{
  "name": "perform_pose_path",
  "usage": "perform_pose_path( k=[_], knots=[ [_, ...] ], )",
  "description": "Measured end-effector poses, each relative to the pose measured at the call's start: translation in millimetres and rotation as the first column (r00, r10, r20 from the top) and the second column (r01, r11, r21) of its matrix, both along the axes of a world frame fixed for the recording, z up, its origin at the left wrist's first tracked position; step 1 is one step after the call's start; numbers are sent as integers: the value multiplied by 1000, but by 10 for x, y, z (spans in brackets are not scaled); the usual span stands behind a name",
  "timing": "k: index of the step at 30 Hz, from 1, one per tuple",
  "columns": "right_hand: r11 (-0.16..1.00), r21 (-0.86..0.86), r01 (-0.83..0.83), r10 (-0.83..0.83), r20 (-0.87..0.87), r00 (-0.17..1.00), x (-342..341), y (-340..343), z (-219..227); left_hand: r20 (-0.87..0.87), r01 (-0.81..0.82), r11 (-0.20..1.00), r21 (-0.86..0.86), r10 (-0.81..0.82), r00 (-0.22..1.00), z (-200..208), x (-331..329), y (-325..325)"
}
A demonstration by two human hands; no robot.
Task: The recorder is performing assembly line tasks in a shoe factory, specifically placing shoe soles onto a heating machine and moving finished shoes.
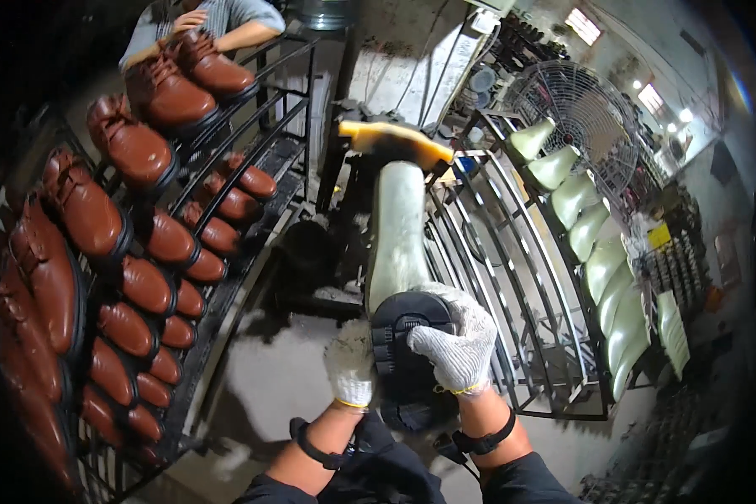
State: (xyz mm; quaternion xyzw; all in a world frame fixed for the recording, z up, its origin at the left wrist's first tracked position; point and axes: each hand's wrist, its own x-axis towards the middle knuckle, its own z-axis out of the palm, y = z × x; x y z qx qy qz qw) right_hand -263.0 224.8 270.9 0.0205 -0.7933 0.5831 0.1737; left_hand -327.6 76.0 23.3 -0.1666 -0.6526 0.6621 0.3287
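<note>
A pale green boot-shaped form [399, 227] stretches away in front of me, with a black treaded sole [412, 370] turned up toward me at its near end. My right hand [458, 340], in a white knit glove, grips the sole's right side with the thumb lying across its face. On the opposite edge is my left hand [350, 361], also gloved and closed against the sole; its fingertips are partly hidden. Where the green form ends at the far side, a yellow and black piece [395, 143] crosses over it, somewhat blurred.
To the left, a black metal rack [260, 118] carries several rows of brown lace-up shoes [134, 151]. A person's arms [248, 34] rest at its far end. More pale green forms [609, 269] line a rack [529, 277] on the right, near a large caged fan [575, 126].
</note>
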Motion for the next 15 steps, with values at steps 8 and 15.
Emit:
perform_pose_path(
  k=[8,15],
  knots=[
    [916,-397,-61,186,284,941,879,-123,-224,-527,-863,-479,-160,-698,485,1611,1157,-687],
    [933,-351,-77,255,496,830,971,-851,-735,-246,-721,-260,-642,-822,515,928,1668,-1877]
  ],
)
